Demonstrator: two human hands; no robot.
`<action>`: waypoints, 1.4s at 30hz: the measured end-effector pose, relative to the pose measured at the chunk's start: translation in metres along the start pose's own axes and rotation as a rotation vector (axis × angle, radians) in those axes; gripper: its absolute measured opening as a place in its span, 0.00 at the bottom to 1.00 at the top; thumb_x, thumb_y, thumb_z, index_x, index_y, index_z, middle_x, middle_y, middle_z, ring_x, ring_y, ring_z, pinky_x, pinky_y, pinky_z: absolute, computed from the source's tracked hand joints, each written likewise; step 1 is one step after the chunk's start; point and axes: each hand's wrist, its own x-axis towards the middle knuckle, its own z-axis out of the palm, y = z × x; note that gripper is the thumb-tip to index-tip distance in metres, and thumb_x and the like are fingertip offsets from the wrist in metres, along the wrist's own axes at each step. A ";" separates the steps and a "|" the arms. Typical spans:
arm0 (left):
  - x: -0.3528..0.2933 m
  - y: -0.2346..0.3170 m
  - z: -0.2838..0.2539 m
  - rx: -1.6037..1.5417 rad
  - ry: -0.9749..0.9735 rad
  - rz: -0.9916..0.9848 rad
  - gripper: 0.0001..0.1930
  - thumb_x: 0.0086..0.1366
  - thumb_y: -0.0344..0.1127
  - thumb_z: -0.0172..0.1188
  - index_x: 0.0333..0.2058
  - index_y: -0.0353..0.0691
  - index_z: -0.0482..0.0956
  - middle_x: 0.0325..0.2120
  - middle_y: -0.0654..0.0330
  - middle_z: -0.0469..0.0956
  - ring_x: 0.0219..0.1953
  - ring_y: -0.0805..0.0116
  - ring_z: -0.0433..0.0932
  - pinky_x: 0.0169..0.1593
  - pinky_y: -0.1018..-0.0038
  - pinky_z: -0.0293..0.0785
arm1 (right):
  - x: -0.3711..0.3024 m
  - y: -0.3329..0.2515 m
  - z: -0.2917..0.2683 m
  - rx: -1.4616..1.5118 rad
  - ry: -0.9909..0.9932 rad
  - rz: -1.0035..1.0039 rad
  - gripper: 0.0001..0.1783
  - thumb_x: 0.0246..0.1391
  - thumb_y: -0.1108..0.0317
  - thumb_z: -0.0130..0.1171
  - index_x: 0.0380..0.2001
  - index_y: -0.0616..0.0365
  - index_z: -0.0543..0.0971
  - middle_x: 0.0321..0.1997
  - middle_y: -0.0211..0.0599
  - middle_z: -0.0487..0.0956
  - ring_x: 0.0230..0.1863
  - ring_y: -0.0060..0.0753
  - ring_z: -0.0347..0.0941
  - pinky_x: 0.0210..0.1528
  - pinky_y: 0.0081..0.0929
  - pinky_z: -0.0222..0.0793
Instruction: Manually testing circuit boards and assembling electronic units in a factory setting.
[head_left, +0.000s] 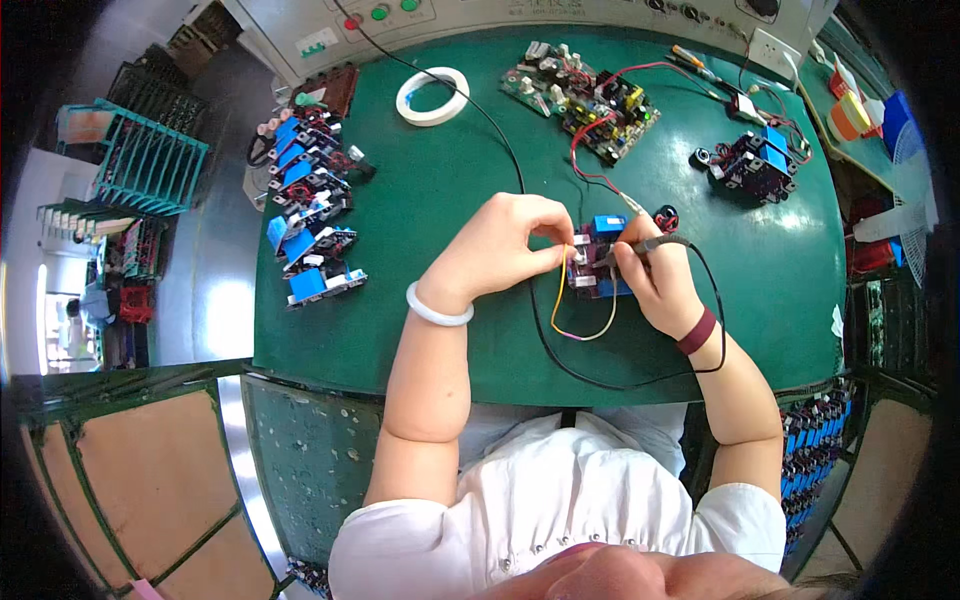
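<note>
A small circuit board (582, 262) with blue block-shaped components lies on the green table between my hands. My left hand (510, 245) comes from the left, thumb and forefinger pinched on a white wire connector (577, 256) at the board's left side. From there a yellow and white wire (560, 315) loops toward me and back to the board. My right hand (658, 275) is closed round a dark pen-shaped probe (652, 245), its tip end over the board's right side. The black cable (722, 320) trails from the probe. A red lead's metal clip (632, 204) reaches the board's far edge.
Similar blue-block boards stand in a row (305, 215) at the left, and another cluster (752, 165) at the right. Farther back lie a tape roll (432, 97), a larger populated circuit board (580, 95) and a screwdriver (692, 62). A control panel (450, 15) borders the table's far edge.
</note>
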 end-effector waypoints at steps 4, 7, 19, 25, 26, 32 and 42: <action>0.003 0.001 0.002 -0.010 -0.012 -0.005 0.07 0.55 0.29 0.68 0.31 0.34 0.82 0.28 0.56 0.82 0.33 0.67 0.82 0.39 0.73 0.77 | -0.001 0.001 -0.003 0.016 -0.029 -0.011 0.04 0.61 0.74 0.55 0.32 0.62 0.73 0.22 0.42 0.74 0.23 0.34 0.72 0.28 0.31 0.67; 0.003 -0.001 0.003 -0.009 0.003 0.009 0.07 0.55 0.29 0.68 0.31 0.33 0.82 0.28 0.56 0.82 0.33 0.67 0.82 0.39 0.73 0.77 | -0.001 -0.002 -0.003 -0.003 -0.043 0.018 0.04 0.61 0.74 0.56 0.31 0.63 0.73 0.22 0.42 0.74 0.23 0.35 0.72 0.28 0.31 0.67; -0.001 -0.002 0.005 -0.037 -0.005 0.041 0.08 0.55 0.30 0.67 0.30 0.31 0.80 0.29 0.53 0.82 0.35 0.62 0.84 0.43 0.69 0.78 | -0.005 0.001 -0.001 -0.096 0.000 -0.042 0.06 0.61 0.73 0.56 0.29 0.61 0.73 0.19 0.40 0.72 0.20 0.37 0.68 0.25 0.32 0.63; -0.003 -0.002 0.003 -0.016 -0.005 0.035 0.07 0.56 0.30 0.66 0.30 0.31 0.80 0.29 0.52 0.82 0.35 0.62 0.83 0.44 0.69 0.78 | -0.003 0.004 0.002 -0.095 0.019 -0.064 0.07 0.61 0.72 0.56 0.29 0.62 0.73 0.18 0.39 0.73 0.18 0.34 0.69 0.23 0.30 0.63; -0.004 -0.002 0.003 -0.012 -0.003 0.033 0.07 0.56 0.30 0.66 0.30 0.32 0.80 0.29 0.52 0.82 0.35 0.61 0.83 0.43 0.69 0.78 | -0.003 0.006 0.003 -0.083 0.022 -0.070 0.07 0.61 0.72 0.56 0.29 0.62 0.73 0.18 0.39 0.73 0.18 0.34 0.69 0.23 0.30 0.63; 0.000 0.000 0.004 -0.014 0.033 0.100 0.07 0.55 0.30 0.67 0.29 0.33 0.81 0.28 0.53 0.82 0.35 0.60 0.82 0.42 0.68 0.77 | -0.011 0.006 -0.015 0.270 0.001 0.092 0.07 0.62 0.73 0.54 0.28 0.61 0.72 0.24 0.26 0.68 0.26 0.18 0.61 0.28 0.21 0.58; -0.002 0.018 0.001 -0.456 -0.505 0.109 0.07 0.57 0.29 0.70 0.34 0.34 0.85 0.38 0.56 0.84 0.41 0.69 0.81 0.44 0.73 0.76 | -0.018 0.010 -0.058 0.521 0.122 0.096 0.08 0.57 0.68 0.50 0.27 0.61 0.73 0.31 0.36 0.72 0.31 0.23 0.68 0.29 0.21 0.63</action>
